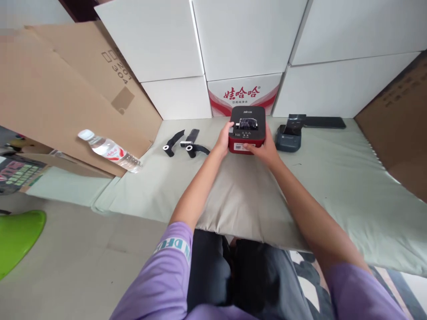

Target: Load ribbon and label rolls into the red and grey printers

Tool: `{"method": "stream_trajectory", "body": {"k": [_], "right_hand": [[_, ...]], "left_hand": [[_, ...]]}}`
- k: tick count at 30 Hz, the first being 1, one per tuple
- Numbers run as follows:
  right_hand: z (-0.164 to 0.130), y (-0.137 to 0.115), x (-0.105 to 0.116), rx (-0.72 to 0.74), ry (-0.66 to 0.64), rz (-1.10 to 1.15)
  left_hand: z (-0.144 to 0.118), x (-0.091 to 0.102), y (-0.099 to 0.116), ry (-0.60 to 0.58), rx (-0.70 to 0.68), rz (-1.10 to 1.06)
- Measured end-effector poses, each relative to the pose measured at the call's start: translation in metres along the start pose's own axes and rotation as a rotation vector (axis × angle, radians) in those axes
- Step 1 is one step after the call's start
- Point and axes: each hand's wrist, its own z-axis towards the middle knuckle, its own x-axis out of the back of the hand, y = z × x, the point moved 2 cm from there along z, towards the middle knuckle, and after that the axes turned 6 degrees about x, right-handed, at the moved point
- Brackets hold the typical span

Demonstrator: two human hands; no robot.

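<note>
Item: red and black label printer (pixel 247 129), boxy, black top with a small window and buttons, white sticker on its near red face. Stands upright at the far middle of the pale green mat (pixel 333 186), just in front of the red-printed carton (pixel 245 94) in the wall of white boxes (pixel 247 40).

Handling: left hand (pixel 223 140) cupped against the printer's left side, fingers curled onto the top edge; right hand (pixel 263 149) closed on the near right corner, thumb across the front by the sticker. Held from both sides, judged a steadying grip that keeps the body square and its top unobstructed.

Adjacent, right: smaller dark grey printer (pixel 289 135), lid raised, just beside but apart; black phone (pixel 324 122) lying flat behind it by the boxes.

Adjacent, left: two black strap pieces with white rings (pixel 185 144), near, not touching the printer.

Further left: plastic water bottle (pixel 110 151) on its side against the leaning cardboard sheet (pixel 66 89), off the mat.

Margins: boxes close the far side; cardboard closes the right edge; mat surface between printer and the person's lap carries only the forearms; green stool (pixel 16 235) on the floor at lower left
</note>
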Motion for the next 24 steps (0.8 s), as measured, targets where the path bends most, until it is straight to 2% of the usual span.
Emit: {"method": "stream_trajectory", "body": {"k": [2, 5, 8, 10, 12, 13, 16, 17, 18, 19, 21, 24], "right_hand": [[0.019, 0.021, -0.001, -0.02, 0.001, 0.022], [0.03, 0.05, -0.007, -0.062, 0.011, 0.05], [0.03, 0.07, -0.013, -0.082, -0.011, 0.077], [0.028, 0.074, -0.011, -0.096, -0.041, 0.054], [0.026, 0.066, 0.001, -0.117, 0.009, -0.043], [0.025, 0.057, 0.012, -0.117, 0.083, -0.129], [0.018, 0.021, 0.052, -0.068, 0.423, -0.537], [0.015, 0.01, 0.064, -0.097, 0.503, -0.704], [0.011, 0.002, 0.074, -0.188, 0.569, -0.822], [0.007, -0.003, 0.081, -0.3, 0.581, -0.89], [0.0, -0.003, 0.085, -0.522, 0.508, -0.931], [-0.004, 0.005, 0.079, -0.655, 0.329, -0.931]], "left_hand": [[0.027, -0.002, -0.001, -0.016, -0.049, -0.101], [0.058, 0.0, -0.014, -0.032, -0.063, -0.2], [0.074, 0.002, -0.026, -0.035, -0.031, -0.225], [0.077, 0.003, -0.033, -0.023, -0.006, -0.211], [0.072, 0.007, -0.038, 0.05, -0.048, -0.187], [0.065, 0.011, -0.041, 0.113, -0.103, -0.167], [0.035, 0.029, -0.054, 0.308, -0.27, -0.047], [0.023, 0.035, -0.059, 0.339, -0.292, 0.004], [0.012, 0.04, -0.063, 0.348, -0.302, 0.047], [0.002, 0.046, -0.067, 0.35, -0.302, 0.073], [-0.012, 0.053, -0.073, 0.346, -0.302, 0.082], [-0.018, 0.057, -0.075, 0.307, -0.308, 0.099]]}}
